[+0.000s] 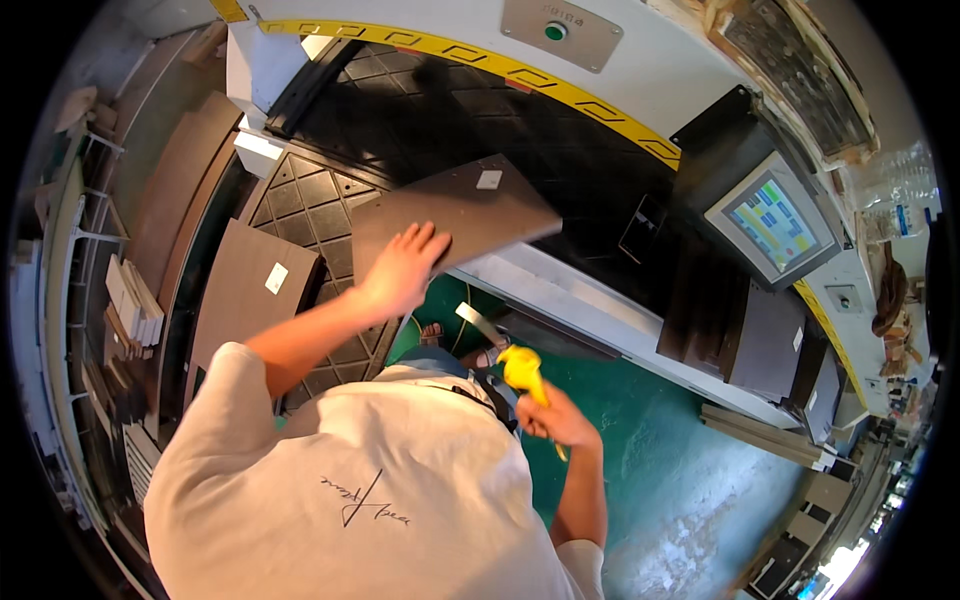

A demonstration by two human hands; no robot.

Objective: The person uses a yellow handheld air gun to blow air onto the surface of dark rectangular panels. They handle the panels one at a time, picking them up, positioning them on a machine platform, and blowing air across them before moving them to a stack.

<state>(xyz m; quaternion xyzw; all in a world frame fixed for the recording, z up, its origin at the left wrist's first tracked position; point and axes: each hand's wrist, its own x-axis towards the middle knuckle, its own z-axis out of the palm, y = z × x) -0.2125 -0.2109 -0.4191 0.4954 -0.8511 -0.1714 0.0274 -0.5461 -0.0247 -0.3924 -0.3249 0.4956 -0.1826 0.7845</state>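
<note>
Left hand [400,268]: spread flat on brown panel [450,215].
Right hand [555,415]: clenched around yellow air gun [522,368].
Risk: panel probably slides off under uneven palm pressure.

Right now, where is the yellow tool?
In the head view, the yellow tool sits low and just right of centre, gripped in the right hand above the green floor, below the brown board under the left hand.
</note>
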